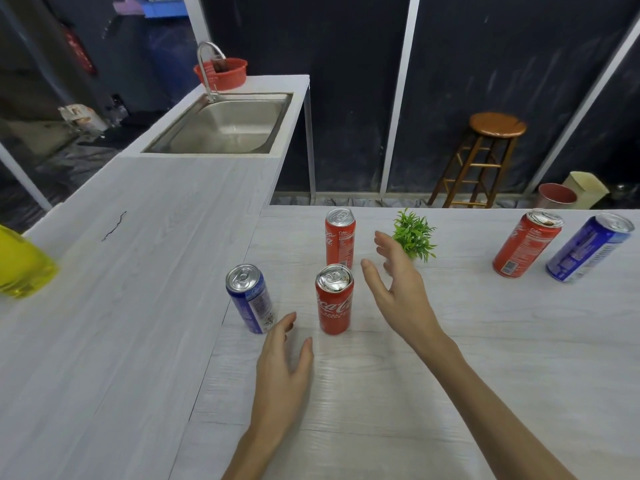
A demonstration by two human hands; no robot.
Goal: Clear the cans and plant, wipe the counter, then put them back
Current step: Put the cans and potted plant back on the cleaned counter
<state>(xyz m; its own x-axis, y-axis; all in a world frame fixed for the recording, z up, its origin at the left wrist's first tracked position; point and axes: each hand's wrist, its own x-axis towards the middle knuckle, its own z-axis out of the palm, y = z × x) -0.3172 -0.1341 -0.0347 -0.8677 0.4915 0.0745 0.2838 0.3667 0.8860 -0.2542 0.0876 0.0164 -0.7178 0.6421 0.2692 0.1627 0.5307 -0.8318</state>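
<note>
currently both hands spread, holding nothing: left hand (282,355) just beside near blue can (250,297), right hand (398,289) between near red can (334,298) and plant (414,235). risk: reaching past could tip cans; far red can (340,237) crowds behind. two more cans far right on table (450,375).

I see a pale grey wood-grain laminate counter (450,358). Red aluminium cola cans with white script: one at centre (334,301), one at 12 o'clock of it (340,239), one at 3 o'clock (526,249). Blue-and-white aluminium cans at 9 o'clock (250,299) and far 3 o'clock (588,249). Small bright green leafy plant (414,235). Red perforated plastic basket (221,72) at 11 o'clock, silver steel sink (225,124), brown round wooden stool (485,157) at 1 o'clock, translucent yellow plastic object (20,265) far 9 o'clock.
</note>
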